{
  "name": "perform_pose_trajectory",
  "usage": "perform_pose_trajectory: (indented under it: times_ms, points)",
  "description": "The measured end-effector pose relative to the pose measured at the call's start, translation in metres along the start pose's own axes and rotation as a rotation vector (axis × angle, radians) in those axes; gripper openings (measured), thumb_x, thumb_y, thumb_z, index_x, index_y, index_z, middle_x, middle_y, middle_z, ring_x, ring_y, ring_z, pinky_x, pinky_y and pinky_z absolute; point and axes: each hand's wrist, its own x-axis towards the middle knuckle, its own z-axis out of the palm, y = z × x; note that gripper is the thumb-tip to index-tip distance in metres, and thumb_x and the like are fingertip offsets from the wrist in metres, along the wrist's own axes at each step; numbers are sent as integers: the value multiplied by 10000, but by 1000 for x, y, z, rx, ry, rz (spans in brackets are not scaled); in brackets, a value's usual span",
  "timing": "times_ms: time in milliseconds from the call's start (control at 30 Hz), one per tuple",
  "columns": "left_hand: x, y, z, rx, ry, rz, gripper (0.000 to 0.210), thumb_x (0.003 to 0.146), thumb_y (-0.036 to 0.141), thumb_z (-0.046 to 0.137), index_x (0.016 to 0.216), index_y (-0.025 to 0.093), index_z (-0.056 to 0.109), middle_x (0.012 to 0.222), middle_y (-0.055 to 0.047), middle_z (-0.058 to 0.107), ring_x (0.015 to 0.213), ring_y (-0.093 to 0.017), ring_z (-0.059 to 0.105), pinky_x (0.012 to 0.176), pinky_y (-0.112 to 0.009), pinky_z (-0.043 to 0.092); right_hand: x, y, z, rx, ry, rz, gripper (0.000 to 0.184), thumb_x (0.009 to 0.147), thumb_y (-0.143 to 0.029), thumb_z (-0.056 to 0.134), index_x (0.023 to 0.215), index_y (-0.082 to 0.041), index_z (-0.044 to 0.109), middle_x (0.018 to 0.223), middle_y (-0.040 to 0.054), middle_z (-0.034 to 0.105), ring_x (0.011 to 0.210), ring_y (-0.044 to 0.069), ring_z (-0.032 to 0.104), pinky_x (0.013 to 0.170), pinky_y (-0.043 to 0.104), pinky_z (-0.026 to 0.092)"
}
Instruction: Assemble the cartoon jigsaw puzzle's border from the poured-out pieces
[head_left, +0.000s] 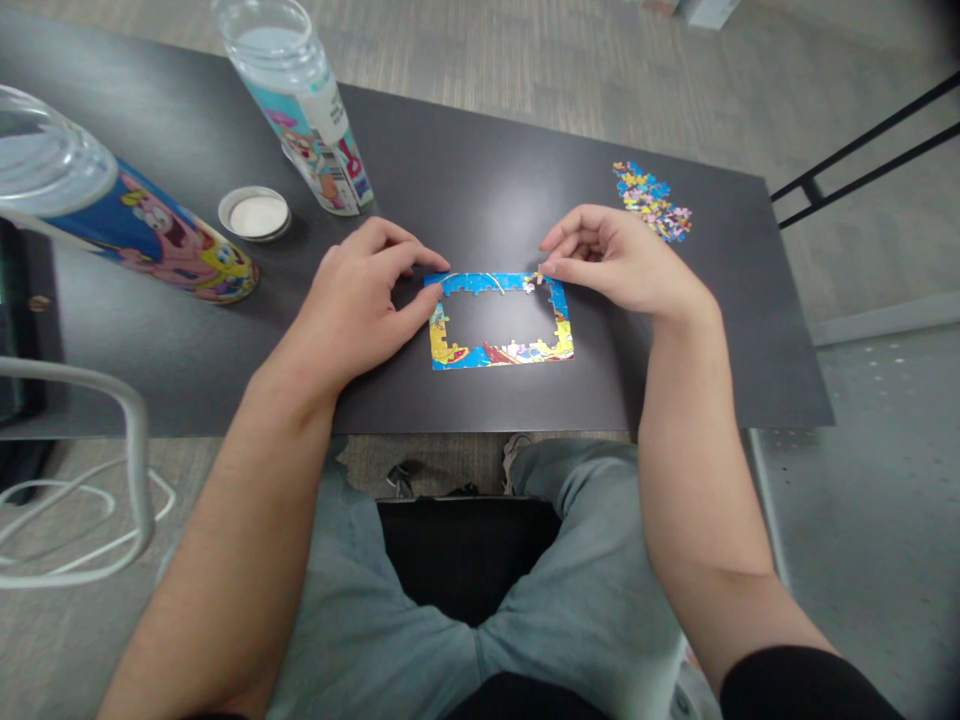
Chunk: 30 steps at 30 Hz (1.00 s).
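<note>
A jigsaw puzzle border (471,357) lies on the dark table as a joined rectangle around a bare middle. Its top is mostly blue, with yellow, red and pink along the bottom. My left hand (364,290) rests at its upper left corner, thumb and index finger apart and touching the edge. At the upper right corner, my right hand (611,255) has its fingers curled in a pinch. A small pinkish puzzle piece (534,281) is at its thumb tip, overlapping the blue top strip. The fingers partly hide how it is gripped.
Loose puzzle pieces (652,200) lie in a pile at the back right. Two clear-topped printed canisters, a nearer one (172,235) and a farther one (315,130), stand at left, with a round lid (255,214) between them. A white cable (139,470) hangs at lower left.
</note>
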Motion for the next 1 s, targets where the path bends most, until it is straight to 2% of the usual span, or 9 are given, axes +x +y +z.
perform_pose_trajectory:
  times_ms: [367, 567, 800, 1000]
  points:
    - [0, 1, 0, 21, -10, 6, 313, 1114, 488, 837, 1365, 346, 958, 1475, -121, 836, 1240, -366, 814, 1209, -622, 708, 4, 10, 0, -25, -15, -17, 615, 818, -620, 1210, 1155, -301, 807, 930, 8, 818, 842, 233, 758, 758, 415, 624]
    - [0, 2, -1, 14, -2, 2, 291, 1118, 541, 871, 1335, 369, 959, 1435, -108, 834, 1239, -367, 821, 1132, -600, 730, 4, 11, -1, -18, -5, 0, 614, 817, -552, 1214, 1191, -305, 795, 945, 8, 821, 855, 240, 781, 757, 416, 627]
    - [0, 1, 0, -1, -5, -10, 298, 1113, 559, 874, 1327, 369, 957, 1442, -106, 828, 1256, -374, 811, 1168, -619, 711, 5, 15, 0, -20, 5, -4, 610, 818, -547, 1197, 1217, -304, 806, 937, 11, 814, 849, 250, 777, 757, 425, 619]
    - [0, 0, 0, 6, -1, -4, 313, 1114, 567, 865, 1340, 370, 956, 1466, -110, 829, 1244, -373, 808, 1175, -627, 710, 3, 14, -10, -72, 53, -21, 525, 854, -548, 1173, 1200, -318, 852, 974, 25, 822, 871, 260, 734, 796, 453, 616]
